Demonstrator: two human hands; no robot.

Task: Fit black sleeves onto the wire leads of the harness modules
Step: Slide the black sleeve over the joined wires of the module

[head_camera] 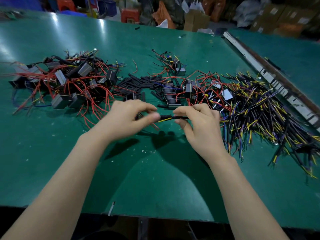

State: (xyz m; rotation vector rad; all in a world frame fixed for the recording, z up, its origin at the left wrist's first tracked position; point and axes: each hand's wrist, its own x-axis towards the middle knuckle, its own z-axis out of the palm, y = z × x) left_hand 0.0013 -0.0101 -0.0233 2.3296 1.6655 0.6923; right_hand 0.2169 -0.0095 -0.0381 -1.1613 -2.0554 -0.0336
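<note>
Black sleeve (165,117): we hold it above the green table (155,179), a yellow lead (163,120) beside it.
Left hand (128,118): our fingertips pinch the sleeve's left end.
Right hand (199,122): pinched on the black cable (181,117) at the sleeve's right end.
Loose sleeves (138,84): heaped just behind our hands.
Harness modules (69,84): piled far left, red leads tangled.

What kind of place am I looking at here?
Most likely a small electronics assembly workshop. A green workbench holds heaps of wired modules, loose black sleeves and cut leads, with stacked cardboard boxes behind it.
</note>
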